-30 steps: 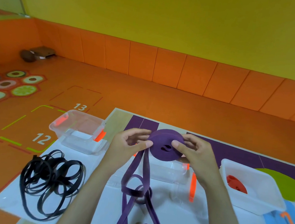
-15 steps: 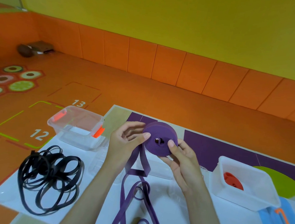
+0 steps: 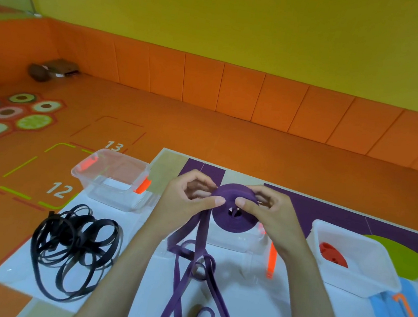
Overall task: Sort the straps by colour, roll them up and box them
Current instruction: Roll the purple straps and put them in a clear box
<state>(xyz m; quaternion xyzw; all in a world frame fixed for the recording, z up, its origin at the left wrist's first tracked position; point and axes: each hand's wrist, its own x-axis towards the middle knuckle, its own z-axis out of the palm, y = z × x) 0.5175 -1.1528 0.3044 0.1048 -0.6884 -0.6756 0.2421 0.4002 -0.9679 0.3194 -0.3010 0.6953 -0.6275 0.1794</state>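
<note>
Roughly midway, I judge: a red roll [image 3: 333, 255] sits in the white box [image 3: 351, 230], black straps [image 3: 73, 247] lie tangled on the tabletop [image 3: 275, 314], and the purple roll [image 3: 232, 215], thick but trailing a long loose tail [image 3: 183, 273], is held above the tabletop, pinched by left grip [image 3: 184, 202] and right grip [image 3: 269, 215], fingers curled.

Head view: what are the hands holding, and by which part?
The purple roll, by its rim: left hand pinches the left edge, right hand the right edge; the tail trails to the table.

Matt purple strap roll [image 3: 232, 214] — clear glossy plastic box [image 3: 113, 180] — matt black straps [image 3: 74, 252]
</note>
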